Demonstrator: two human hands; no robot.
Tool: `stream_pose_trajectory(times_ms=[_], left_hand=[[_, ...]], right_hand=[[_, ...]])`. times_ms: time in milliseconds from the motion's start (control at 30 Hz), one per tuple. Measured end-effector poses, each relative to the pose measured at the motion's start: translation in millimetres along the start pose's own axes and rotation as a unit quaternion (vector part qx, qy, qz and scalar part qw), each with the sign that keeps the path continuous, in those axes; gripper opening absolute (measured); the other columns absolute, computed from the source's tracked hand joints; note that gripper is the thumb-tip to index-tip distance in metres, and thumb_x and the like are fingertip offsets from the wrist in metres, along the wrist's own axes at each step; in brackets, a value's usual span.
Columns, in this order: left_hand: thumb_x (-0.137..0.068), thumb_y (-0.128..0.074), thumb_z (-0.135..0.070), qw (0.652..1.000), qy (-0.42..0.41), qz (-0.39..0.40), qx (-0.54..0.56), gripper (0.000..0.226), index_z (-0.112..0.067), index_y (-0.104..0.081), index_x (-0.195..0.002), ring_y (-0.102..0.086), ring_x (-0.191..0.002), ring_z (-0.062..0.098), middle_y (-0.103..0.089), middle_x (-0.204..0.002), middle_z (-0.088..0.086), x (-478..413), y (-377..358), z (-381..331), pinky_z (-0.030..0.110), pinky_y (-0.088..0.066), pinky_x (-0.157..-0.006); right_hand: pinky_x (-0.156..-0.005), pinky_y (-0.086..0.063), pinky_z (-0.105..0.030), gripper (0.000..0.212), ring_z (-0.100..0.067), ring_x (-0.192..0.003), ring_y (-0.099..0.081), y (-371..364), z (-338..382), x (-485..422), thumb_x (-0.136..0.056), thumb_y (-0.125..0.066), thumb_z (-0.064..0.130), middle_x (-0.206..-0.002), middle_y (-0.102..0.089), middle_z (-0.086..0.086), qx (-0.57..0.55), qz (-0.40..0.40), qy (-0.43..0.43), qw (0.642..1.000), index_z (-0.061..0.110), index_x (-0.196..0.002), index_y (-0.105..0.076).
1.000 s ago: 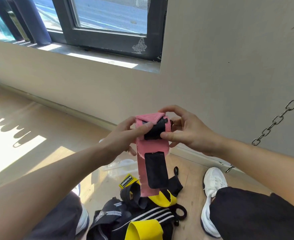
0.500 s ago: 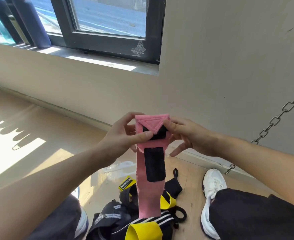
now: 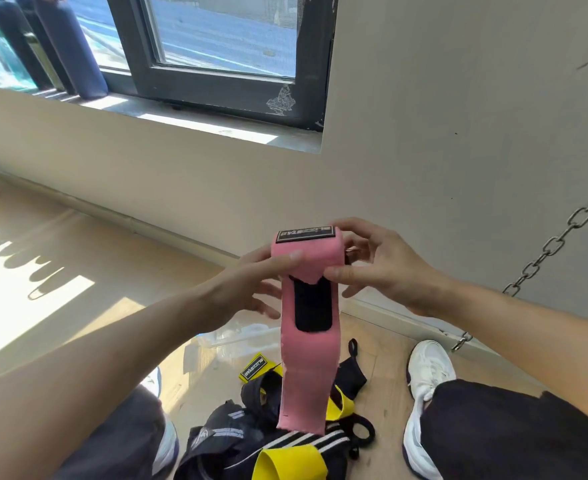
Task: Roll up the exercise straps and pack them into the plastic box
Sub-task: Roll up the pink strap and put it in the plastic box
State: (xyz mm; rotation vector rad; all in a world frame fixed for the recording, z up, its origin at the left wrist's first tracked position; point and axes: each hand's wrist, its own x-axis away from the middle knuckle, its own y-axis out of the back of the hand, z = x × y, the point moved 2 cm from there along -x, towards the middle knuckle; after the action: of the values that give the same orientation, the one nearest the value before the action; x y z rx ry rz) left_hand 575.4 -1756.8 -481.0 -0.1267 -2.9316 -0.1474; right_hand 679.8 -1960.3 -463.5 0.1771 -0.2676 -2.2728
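Strap position: the pink strap [image 3: 306,368] is held upright in front of the person, above the floor, between both hands. Its upper end is folded over into a partial roll, with a black label [image 3: 305,234] on top. The free length hangs straight down. A black fastening patch [image 3: 311,308] sits on its near face just under the roll. The lower end reaches the pile of black and yellow straps [image 3: 251,441] on the wooden floor [image 3: 78,306] (actual contact cannot be told).

Left hand [image 3: 251,289]: the thumb lies flat on the front of the roll and the upper fingers are behind it, pinching it; the lower fingers are spread loose.

Right hand [image 3: 382,268]: thumb and forefinger pinch the roll's right edge; the remaining fingers are loosely curved.

Clear plastic box [image 3: 240,337]: on the floor beyond the pile, largely hidden by the left hand.

A white shoe [image 3: 427,372] stands right of the pile.
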Motion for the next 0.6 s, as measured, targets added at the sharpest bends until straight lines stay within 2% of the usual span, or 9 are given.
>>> stream_pose_trajectory(times_ms=[67,167,300,367,500,600], left_hand=[[-0.077,-0.066,-0.068,1.0,0.001,-0.014,0.018,0.054,-0.041,-0.066,-0.123,-0.068,-0.086,0.021,-0.071,-0.109,0.001,-1.3,-1.7,-1.6,0.035,-0.055,-0.068],[-0.08,-0.07,-0.056,0.999,-0.012,-0.038,0.028,0.048,-0.038,-0.065,-0.125,-0.066,-0.082,0.02,-0.071,-0.106,0.001,-3.7,-2.4,-0.7,0.031,-0.052,-0.062],[-0.075,-0.08,-0.042,0.996,-0.022,-0.067,0.054,0.058,-0.031,-0.063,-0.129,-0.066,-0.085,0.022,-0.072,-0.114,0.01,-5.1,1.3,2.0,0.027,-0.05,-0.057],[-0.074,-0.083,-0.036,0.995,-0.035,-0.069,0.059,0.061,-0.027,-0.061,-0.131,-0.069,-0.09,0.025,-0.073,-0.116,0.014,-5.5,2.2,3.4,0.026,-0.05,-0.055],[-0.073,-0.084,-0.025,0.993,-0.073,-0.075,0.058,0.063,-0.022,-0.059,-0.131,-0.071,-0.088,0.019,-0.075,-0.105,0.008,-5.2,-0.8,2.2,0.025,-0.05,-0.053],[-0.072,-0.085,-0.024,0.99,-0.096,-0.098,0.039,0.062,-0.023,-0.059,-0.129,-0.071,-0.083,0.016,-0.076,-0.101,0.004,-4.1,-1.8,1.9,0.028,-0.05,-0.056]], right_hand=[[-0.069,-0.063,-0.048,0.056,-0.028,-0.103,-0.065,-1.0,-1.7,0.6,-0.079,-0.084,0.009,-0.115,-0.067,-0.011,0.017,-0.002,0.026,1.0,0.03,-0.126,-0.062],[-0.072,-0.062,-0.054,0.061,-0.021,-0.104,-0.064,-2.5,-2.5,1.4,-0.078,-0.086,0.008,-0.118,-0.066,-0.003,0.036,0.001,0.049,0.998,0.031,-0.128,-0.061],[-0.069,-0.063,-0.05,0.069,-0.029,-0.105,-0.066,-5.0,-1.4,0.0,-0.079,-0.085,0.009,-0.128,-0.059,0.001,0.047,0.027,0.012,0.998,0.039,-0.133,-0.054],[-0.065,-0.063,-0.046,0.07,-0.026,-0.105,-0.071,-5.5,-0.3,0.5,-0.081,-0.084,0.016,-0.132,-0.059,0.002,0.042,0.065,-0.039,0.996,0.044,-0.135,-0.049],[-0.056,-0.062,-0.039,0.049,-0.032,-0.105,-0.072,-7.0,5.7,2.8,-0.088,-0.069,0.046,-0.129,-0.064,-0.002,-0.043,0.115,-0.123,0.985,0.041,-0.134,-0.053],[-0.053,-0.06,-0.034,0.046,-0.038,-0.104,-0.071,-8.8,7.4,2.3,-0.09,-0.069,0.046,-0.132,-0.062,-0.007,-0.09,0.117,-0.144,0.979,0.039,-0.134,-0.055]])
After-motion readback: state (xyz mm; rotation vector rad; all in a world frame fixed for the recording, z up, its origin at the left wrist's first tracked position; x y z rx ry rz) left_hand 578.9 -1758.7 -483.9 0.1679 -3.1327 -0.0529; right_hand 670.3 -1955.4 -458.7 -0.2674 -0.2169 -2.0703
